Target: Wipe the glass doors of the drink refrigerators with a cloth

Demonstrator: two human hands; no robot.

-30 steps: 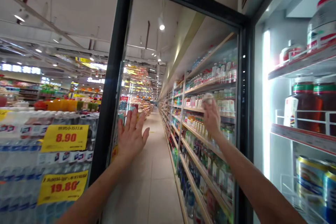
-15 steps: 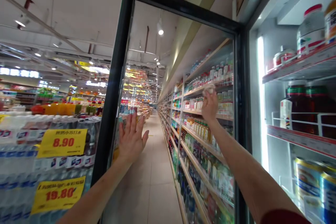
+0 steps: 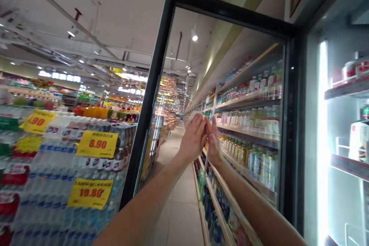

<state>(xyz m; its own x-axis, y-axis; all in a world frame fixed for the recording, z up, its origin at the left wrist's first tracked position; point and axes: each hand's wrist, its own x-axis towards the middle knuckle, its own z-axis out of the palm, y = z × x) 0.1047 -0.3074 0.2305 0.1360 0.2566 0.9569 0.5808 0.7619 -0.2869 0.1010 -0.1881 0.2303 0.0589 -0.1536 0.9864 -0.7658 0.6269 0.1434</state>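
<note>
In the head view, my left hand (image 3: 191, 140) is up against the glass of an open cooler door (image 3: 230, 17), its fingers closed on a crumpled white cloth (image 3: 195, 115). Only a pale edge of the cloth shows above the fingertips; my fingers hide the rest. My right hand (image 3: 213, 146) is right beside the left one, touching or almost touching it. Its fingers point upward and look stretched out, partly overlapped by the left hand. Through the pane, shelves of bottles (image 3: 262, 165) are visible.
Left of the door stand stacked packs of bottled water (image 3: 54, 184) with yellow price signs (image 3: 97, 144). At the right, the lit cooler interior (image 3: 323, 142) holds shelves with bottles. A tiled aisle floor (image 3: 183, 215) runs ahead behind the glass.
My hands, apart on the glass before, have come together near its middle. The white cloth has gone from my right hand to my left. The view has turned left.
</note>
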